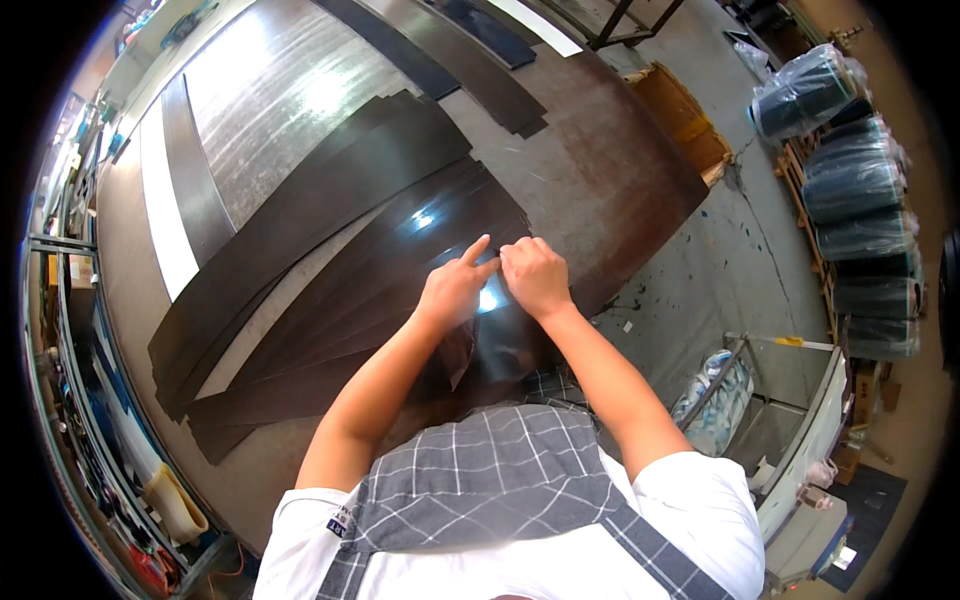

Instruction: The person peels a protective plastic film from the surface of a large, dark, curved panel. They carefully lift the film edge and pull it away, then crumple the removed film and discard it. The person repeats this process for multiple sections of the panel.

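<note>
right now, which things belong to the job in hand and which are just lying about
Likely in the work:
fanned dark strips below the left hand and right hand
table

Likely just lying about:
plastic-wrapped rolls
cardboard box
white strip at left

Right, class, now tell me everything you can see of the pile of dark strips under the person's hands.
The pile of dark strips is deep brown: long, flat, thin pieces overlapping in a fan, ends staggered. The material looks smooth and glossy, perhaps plastic, with bright reflections. It lies on the brown table, slanting from lower left to upper right, beside another dark stack. The left hand and right hand are over its right part; whether they grip a strip is unclear.
</note>
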`<state>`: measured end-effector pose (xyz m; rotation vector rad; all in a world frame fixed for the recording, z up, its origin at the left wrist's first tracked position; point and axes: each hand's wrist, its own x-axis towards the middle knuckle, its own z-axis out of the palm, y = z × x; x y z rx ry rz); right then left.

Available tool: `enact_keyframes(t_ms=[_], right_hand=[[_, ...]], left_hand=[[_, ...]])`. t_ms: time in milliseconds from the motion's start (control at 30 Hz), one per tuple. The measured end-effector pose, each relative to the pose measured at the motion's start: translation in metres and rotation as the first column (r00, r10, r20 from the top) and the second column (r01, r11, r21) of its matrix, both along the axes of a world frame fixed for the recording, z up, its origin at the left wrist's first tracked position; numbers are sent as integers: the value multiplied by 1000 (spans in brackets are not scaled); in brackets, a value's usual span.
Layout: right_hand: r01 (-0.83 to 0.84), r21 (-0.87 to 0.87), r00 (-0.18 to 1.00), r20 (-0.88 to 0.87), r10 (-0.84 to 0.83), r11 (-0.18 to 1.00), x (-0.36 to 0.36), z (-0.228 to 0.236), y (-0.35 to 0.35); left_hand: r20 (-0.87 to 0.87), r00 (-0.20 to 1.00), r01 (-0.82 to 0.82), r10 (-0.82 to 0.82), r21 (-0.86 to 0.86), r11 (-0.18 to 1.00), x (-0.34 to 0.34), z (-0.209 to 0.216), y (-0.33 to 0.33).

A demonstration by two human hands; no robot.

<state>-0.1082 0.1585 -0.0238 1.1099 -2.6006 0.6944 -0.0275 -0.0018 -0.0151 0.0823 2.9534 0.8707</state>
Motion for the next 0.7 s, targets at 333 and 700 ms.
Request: enact_keyframes(t_ms=[333,700], right_hand=[[30,32,993,-111,-27,999,-17,2,6],[426,-402,685,728,1,811,-34,-17,13]], left_hand=[[-119,992,23,-31,-66,998,-1,-11,3],[-286,958,168,-11,532,830,-20,-20,-9]])
